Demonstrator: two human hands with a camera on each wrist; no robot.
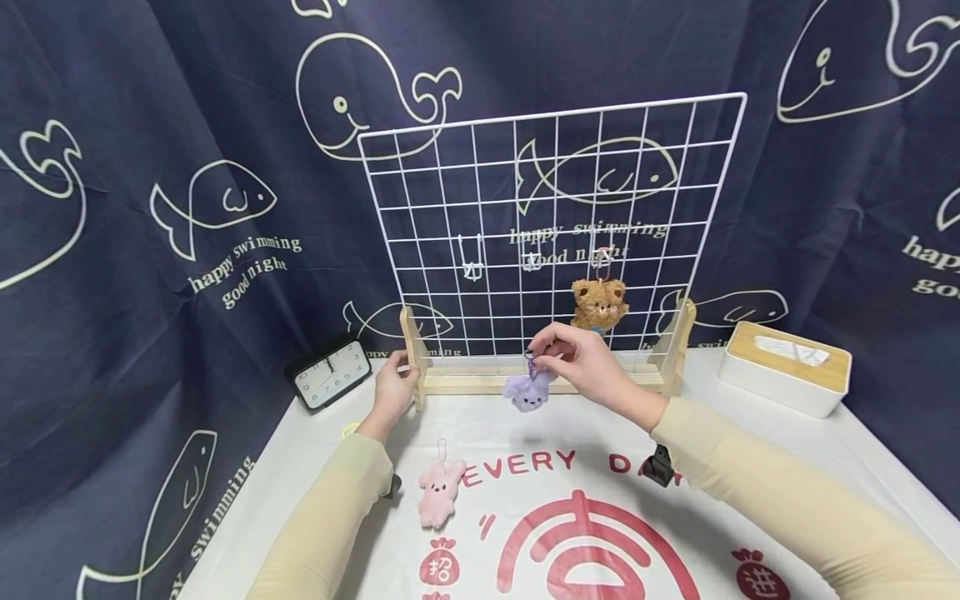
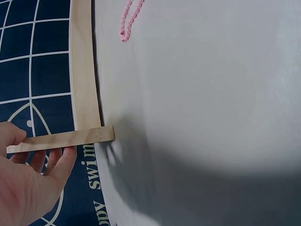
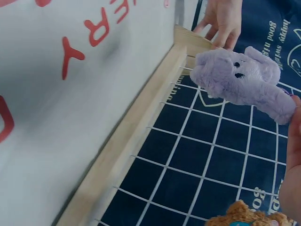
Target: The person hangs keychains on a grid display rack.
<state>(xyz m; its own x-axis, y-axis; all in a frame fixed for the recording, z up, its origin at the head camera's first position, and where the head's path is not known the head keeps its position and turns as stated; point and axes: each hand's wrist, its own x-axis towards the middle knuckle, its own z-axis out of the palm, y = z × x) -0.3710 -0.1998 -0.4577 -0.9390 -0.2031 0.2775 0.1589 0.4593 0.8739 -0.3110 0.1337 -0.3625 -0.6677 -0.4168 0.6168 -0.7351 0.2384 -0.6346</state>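
Hanging plush keychains on the white wire grid panel, by the look of it: holding up the purple plush bunny in front of the grid's lower rows, just below and left of the brown plush bear already dangling from its clip. Pinching the bunny's loop between thumb and fingertips of the right hand, fingers curled, toy dangling clear of the tablecloth. Bracing with the left hand, thumb and fingers wrapped around the left wooden stand foot of the grid. Judging the next move: raising the loop toward one of the two empty hooks higher up and slipping it over, needing a steady grid and a fine pinch. Reaching forward with both forearms in beige sleeves, right wrist bent down, left arm straighter. Lying flat near the left elbow and well apart from the grid, a pink plush bunny, untouched.
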